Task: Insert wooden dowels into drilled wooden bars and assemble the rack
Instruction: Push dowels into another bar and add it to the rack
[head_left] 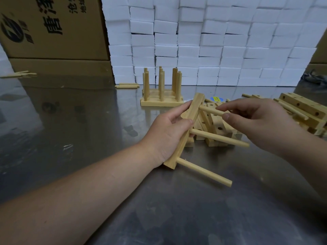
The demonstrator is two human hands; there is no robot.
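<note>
On the steel table (177,209), mid-frame: left hand (166,131) grips a drilled wooden bar (194,111), thumb across the near face, fingers wrapped behind. The bar is tilted, with its lower end touching or just above the table near the left wrist and its upper end past the left fingertips.

Three dowels stick out of the bar toward the right hand's side:
- top dowel (210,111): seated in the hole nearest the left fingertips, and the right hand (261,124) pinches its free end between thumb and index finger
- middle dowel (219,137): just beyond the left thumb, passes under the right hand, free end untouched
- bottom dowel (203,171): at the wrist end of the bar, angled down, tip near the table; can't tell if it touches

Directly behind both hands is a loose pile of drilled bars (217,129). Past the right hand is a stack of bars (300,106), holes visible, a few dowels lying against it.

Beyond the left fingertips stands a finished rack (161,92), its dowels upright. Loose dowels (126,85) lie further back, left of it.

Backdrop: a wall of white foam blocks (212,41), with cardboard boxes (53,32) far out past the left hand.
</note>
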